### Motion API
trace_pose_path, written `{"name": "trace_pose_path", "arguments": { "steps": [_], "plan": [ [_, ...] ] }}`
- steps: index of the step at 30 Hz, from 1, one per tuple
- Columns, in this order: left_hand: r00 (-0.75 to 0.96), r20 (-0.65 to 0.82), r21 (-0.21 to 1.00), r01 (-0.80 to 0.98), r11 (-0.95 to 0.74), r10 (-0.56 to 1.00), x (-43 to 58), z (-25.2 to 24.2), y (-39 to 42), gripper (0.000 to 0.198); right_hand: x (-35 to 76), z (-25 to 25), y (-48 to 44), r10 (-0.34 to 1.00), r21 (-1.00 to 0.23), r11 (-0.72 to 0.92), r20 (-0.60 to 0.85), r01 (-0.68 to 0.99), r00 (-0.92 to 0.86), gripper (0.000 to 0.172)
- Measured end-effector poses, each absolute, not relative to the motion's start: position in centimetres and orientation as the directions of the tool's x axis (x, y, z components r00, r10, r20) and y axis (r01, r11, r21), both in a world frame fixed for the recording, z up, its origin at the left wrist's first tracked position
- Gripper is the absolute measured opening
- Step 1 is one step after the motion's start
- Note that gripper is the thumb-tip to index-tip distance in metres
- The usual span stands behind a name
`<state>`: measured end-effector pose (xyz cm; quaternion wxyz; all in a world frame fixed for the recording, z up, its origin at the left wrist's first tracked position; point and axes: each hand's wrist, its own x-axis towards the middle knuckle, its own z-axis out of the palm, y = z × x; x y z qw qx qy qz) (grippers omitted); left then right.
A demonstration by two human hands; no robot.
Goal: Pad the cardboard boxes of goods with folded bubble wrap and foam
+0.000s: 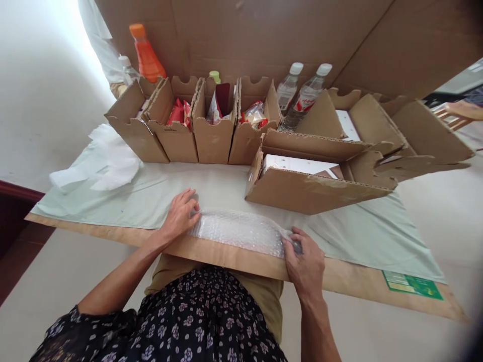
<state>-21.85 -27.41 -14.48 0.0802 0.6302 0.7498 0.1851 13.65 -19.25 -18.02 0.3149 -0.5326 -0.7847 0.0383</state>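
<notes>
From the head camera, your left hand (181,213) lies flat on the left end of a bubble-wrap bundle (241,232), fingers loosely spread and pressed down on the plastic, which pins that end to the pale green cloth (151,198). Your right hand (305,264) sits at the bundle's right end, at about 4 o'clock from its middle, with thumb and fingertips pinching the wrap at the near edge of the board (339,279); the grip looks meant to keep the wrap taut or closed there. The bundle lies across the board's near edge, right in front of you. What is inside it cannot be told through the bubbles.

At 1 o'clock from the bundle, well apart from both hands, an open cardboard box (309,188) holds a white flat pack (298,165), its flaps thrown back so the inside is reachable. At 11 to 12 o'clock a row of four small cardboard bins (181,141) stands side by side, keeping the snack packets (179,113) upright and sorted. Behind them an orange bottle (146,55) stands at 11 o'clock and two clear water bottles (302,95) lean at 12 to 1 o'clock against the cardboard backdrop (264,30). Crumpled white paper (109,161) lies at 10 o'clock on the cloth, out of your working space. A green label (413,285) marks the board at 3 to 4 o'clock.
</notes>
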Motion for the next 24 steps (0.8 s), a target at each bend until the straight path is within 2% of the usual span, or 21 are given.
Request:
{"name": "trace_pose_path", "arguments": {
  "steps": [3, 7, 10, 13, 16, 18, 20, 22, 24],
  "plan": [
    [-0.298, 0.028, 0.51, 0.826, 0.242, 0.954, -22.2, -12.9, -30.1, 0.011, 12.8, -15.2, -20.6, 0.767, -0.394, 0.56, 0.58, 0.729, -0.276, 0.016],
    [-0.461, -0.084, 0.589, 0.692, 0.417, 0.883, -23.3, -11.3, -34.8, 0.045, 6.7, -11.1, -20.3, 0.529, -0.265, 0.816, 0.703, 0.515, -0.476, 0.031],
    [-0.491, -0.131, 0.695, 0.574, 0.433, 0.861, -23.1, -11.4, -37.5, 0.058, -0.4, -9.8, -17.4, 0.411, -0.159, 0.886, 0.704, 0.435, -0.58, 0.031],
    [-0.495, -0.171, 0.829, 0.394, 0.396, 0.852, -21.7, -12.2, -38.7, 0.057, -6.0, -9.5, -13.9, 0.451, -0.109, 0.865, 0.596, 0.489, -0.665, 0.041],
    [-0.464, -0.308, 0.896, 0.153, 0.418, 0.83, -19.5, -13.0, -38.5, 0.054, -6.9, -9.8, -12.5, 0.536, -0.167, 0.826, 0.527, 0.538, -0.659, 0.059],
    [-0.361, -0.425, 0.895, -0.031, 0.445, 0.83, -18.3, -13.4, -38.1, 0.055, -4.4, -10.4, -13.5, 0.533, -0.223, 0.842, 0.486, 0.492, -0.693, 0.061],
    [-0.218, -0.484, 0.868, -0.238, 0.435, 0.847, -17.5, -13.5, -37.7, 0.058, -0.6, -11.4, -15.7, 0.48, -0.27, 0.875, 0.384, 0.401, -0.789, 0.063],
    [-0.099, -0.473, 0.814, -0.429, 0.391, 0.876, -17.2, -13.3, -37.3, 0.061, 3.1, -12.6, -18.6, 0.423, -0.324, 0.886, 0.268, 0.333, -0.865, 0.065],
    [-0.023, -0.441, 0.769, -0.525, 0.365, 0.897, -17.3, -12.9, -37.0, 0.066, 5.3, -13.9, -21.6, 0.397, -0.4, 0.87, 0.225, 0.288, -0.89, 0.065]
  ]
}}
